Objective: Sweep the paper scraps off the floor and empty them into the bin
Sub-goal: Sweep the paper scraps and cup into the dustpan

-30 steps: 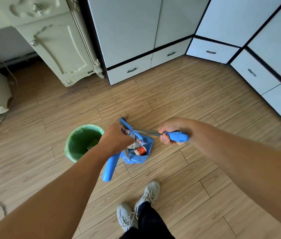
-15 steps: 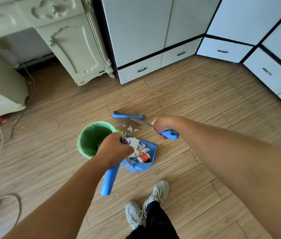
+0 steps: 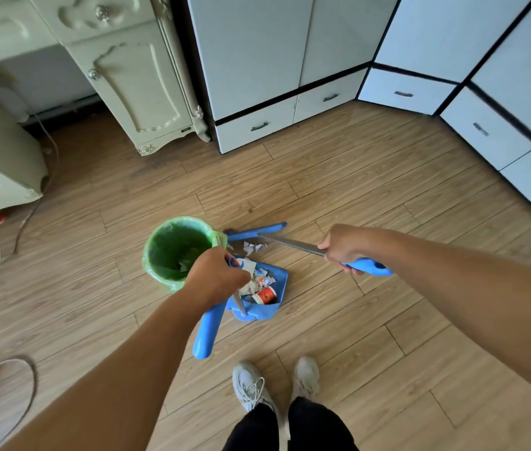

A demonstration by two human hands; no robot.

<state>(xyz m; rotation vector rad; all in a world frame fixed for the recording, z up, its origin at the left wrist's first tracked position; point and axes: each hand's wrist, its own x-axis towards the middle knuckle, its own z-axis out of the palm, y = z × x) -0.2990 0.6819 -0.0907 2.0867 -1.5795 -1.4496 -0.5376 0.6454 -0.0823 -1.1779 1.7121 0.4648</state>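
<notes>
Blue plastic is what both hands are holding in the head view. The left hand (image 3: 217, 276) is gripping, with fingers curled tight, the upright handle of the dustpan (image 3: 277, 281), which is sitting on the wooden floor (image 3: 388, 336) just beside the bin (image 3: 160, 239). I think it is being kept there so that the way to tip it is short. The right hand (image 3: 342, 247) is wrapping closed around the broom (image 3: 293, 244) handle; the broom head is lying low, beyond the dustpan, and it seems to be pulling scraps toward the pan's mouth.

The dustpan is already holding many white paper scraps (image 3: 259, 278) and a small red and white cup (image 3: 265, 294). A few scraps are still lying on the floor, touching the broom head. The bin is wearing a green liner, and some pale pieces are showing at its bottom.
</notes>
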